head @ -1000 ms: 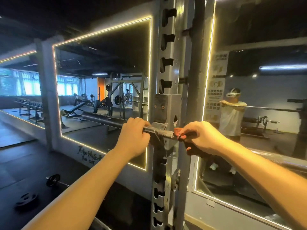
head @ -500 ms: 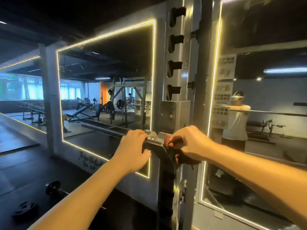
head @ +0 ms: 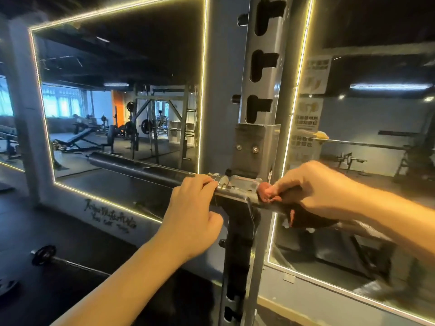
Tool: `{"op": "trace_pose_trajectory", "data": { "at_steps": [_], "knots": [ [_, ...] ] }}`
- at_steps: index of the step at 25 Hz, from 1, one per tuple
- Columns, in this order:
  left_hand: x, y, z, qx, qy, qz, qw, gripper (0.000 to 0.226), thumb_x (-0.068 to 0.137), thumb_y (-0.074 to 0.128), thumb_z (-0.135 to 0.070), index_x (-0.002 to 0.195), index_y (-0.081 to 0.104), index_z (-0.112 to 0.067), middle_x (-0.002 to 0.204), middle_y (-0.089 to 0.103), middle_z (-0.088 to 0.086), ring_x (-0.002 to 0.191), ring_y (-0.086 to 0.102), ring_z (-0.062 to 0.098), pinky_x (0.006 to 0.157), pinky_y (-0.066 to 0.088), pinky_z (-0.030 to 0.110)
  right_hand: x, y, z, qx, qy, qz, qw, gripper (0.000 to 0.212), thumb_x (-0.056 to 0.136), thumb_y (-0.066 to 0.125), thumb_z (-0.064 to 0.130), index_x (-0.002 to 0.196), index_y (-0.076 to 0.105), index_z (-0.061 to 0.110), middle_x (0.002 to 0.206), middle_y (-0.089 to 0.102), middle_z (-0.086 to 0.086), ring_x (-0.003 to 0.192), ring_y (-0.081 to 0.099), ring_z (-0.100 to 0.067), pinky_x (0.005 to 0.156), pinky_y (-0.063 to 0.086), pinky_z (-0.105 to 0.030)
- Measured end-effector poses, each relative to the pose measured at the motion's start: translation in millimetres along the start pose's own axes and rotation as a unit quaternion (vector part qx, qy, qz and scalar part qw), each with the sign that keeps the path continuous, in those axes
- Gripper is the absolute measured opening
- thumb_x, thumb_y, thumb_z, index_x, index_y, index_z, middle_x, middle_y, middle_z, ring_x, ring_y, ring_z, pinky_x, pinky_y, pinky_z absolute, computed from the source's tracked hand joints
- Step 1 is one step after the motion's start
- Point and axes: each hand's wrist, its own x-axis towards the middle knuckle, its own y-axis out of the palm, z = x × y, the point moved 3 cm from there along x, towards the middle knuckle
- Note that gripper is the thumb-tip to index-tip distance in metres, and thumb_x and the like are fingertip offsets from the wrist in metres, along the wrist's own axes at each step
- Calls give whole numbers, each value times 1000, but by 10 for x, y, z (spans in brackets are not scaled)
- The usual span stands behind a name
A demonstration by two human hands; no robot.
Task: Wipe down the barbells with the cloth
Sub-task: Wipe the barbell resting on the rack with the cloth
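A steel barbell (head: 131,167) lies across the hook of a grey rack upright (head: 261,95), its thick sleeve running off to the left. My left hand (head: 193,208) grips the bar just left of the hook, by the collar. My right hand (head: 315,189) is wrapped over the bar just right of the hook, pressing a reddish-brown cloth (head: 268,192) around it. A dark part of the cloth hangs below that hand. The bar's right stretch is hidden behind my right forearm.
Mirrors with lit yellow edges (head: 202,90) stand right behind the rack and reflect the gym. A small barbell with a black plate (head: 43,255) lies on the dark floor at lower left. Another plate (head: 7,284) lies at the left edge.
The view has closed in on the rack and shifted right. My right hand with the cloth has slid slightly along the bar by the hook. My left hand keeps its grip.
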Motion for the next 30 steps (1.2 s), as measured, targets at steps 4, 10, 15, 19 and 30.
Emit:
{"op": "trace_pose_trajectory", "data": {
  "at_steps": [4,10,15,19,30],
  "knots": [
    [-247,-84,-135,-3,-19,-10,1000,67,96,58,-27,157,31,-27,156,25,-13,143,17,7,114,14,27,-409,-165,70,106,34,-116,987,28,89,75,19,102,74,44,90,72,26,93,67,5,83,58,-26],
    [-1320,-175,-583,-207,-179,33,961,32,101,53,-50,123,68,-33,118,65,-17,110,57,-2,100,48,27,-899,489,820,332,-8,-128,935,19,91,74,27,106,75,39,93,73,27,91,68,8,72,55,-13],
    [-2786,-79,-914,-251,-382,48,888,57,93,46,-69,96,72,-18,92,72,-3,87,67,11,90,55,49,-1539,1588,1499,439,-82,50,893,24,90,75,16,111,78,28,101,75,21,97,68,7,85,52,-14],
    [-4068,13,-1261,-246,-529,22,812,37,96,59,-58,110,72,-27,101,76,-7,94,72,10,94,57,45,-2244,2429,2004,510,-127,234,818,43,92,63,-5,126,72,19,116,72,14,105,65,9,87,49,-9],
    [-6191,-794,-1858,-159,-707,-132,676,14,99,65,-35,102,75,-26,90,78,-9,81,74,3,76,59,23,-3407,3295,3557,533,-149,431,713,44,90,71,-2,128,69,21,113,73,3,94,72,-1,74,58,-18]
  ]
}}
